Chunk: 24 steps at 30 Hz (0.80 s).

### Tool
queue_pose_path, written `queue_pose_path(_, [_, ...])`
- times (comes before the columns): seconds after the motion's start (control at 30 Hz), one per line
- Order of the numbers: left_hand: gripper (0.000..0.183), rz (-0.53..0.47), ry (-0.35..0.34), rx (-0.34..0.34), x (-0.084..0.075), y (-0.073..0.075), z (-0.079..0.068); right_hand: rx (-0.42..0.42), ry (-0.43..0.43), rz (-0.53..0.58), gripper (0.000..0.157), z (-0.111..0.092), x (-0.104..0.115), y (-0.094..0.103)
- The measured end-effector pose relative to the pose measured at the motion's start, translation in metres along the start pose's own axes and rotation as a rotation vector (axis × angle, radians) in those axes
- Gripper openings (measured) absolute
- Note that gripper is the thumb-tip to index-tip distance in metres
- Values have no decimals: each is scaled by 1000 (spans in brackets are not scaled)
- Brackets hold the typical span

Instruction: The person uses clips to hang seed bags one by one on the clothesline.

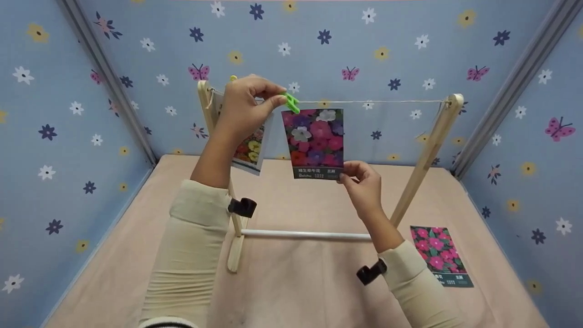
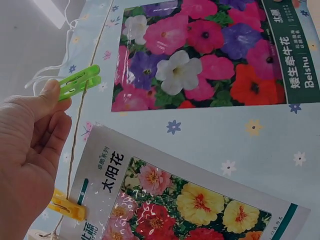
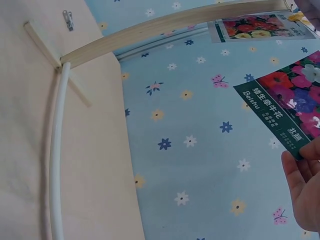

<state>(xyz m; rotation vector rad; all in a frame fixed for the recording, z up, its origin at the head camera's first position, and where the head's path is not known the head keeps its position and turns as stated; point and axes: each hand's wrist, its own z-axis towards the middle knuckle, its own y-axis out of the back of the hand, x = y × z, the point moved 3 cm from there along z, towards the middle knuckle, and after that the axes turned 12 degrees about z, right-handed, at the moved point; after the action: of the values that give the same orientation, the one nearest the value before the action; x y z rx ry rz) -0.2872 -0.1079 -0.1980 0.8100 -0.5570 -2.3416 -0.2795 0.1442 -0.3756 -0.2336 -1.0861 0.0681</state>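
My left hand (image 1: 243, 109) pinches a green clothespin (image 1: 292, 104) between thumb and fingers, right at the string (image 1: 378, 102). In the left wrist view, the string passes by the clothespin's far end. My right hand (image 1: 366, 189) pinches the lower right corner of a flower seed packet (image 1: 316, 143), holding it upright just below the string. In the left wrist view the packet's upper edge stands apart from the clothespin. Left of it, a second seed packet (image 2: 195, 200) hangs from the string by a yellow clothespin (image 2: 68, 206); my left forearm partly hides it in the head view.
Two wooden posts, the right one (image 1: 426, 164) in plain sight, carry the string. A white rod (image 1: 305, 234) joins them low down. Another seed packet (image 1: 439, 250) lies on the pink cloth at right. A small clip (image 3: 68, 20) lies on the cloth in the right wrist view.
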Motion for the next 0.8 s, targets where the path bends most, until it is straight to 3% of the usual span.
queue_pose_path(0.2, [17,49,-23,18,-2,-5,1,24,20,-12,17,-3,12,-8])
queue_pose_path(0.4, [18,54,-11,36,-5,-8,1,21,36,15,18,-2,9,-8])
queue_pose_path(0.8, [26,53,73,115,-6,-7,-2,60,70,53,17,-4,6,-11])
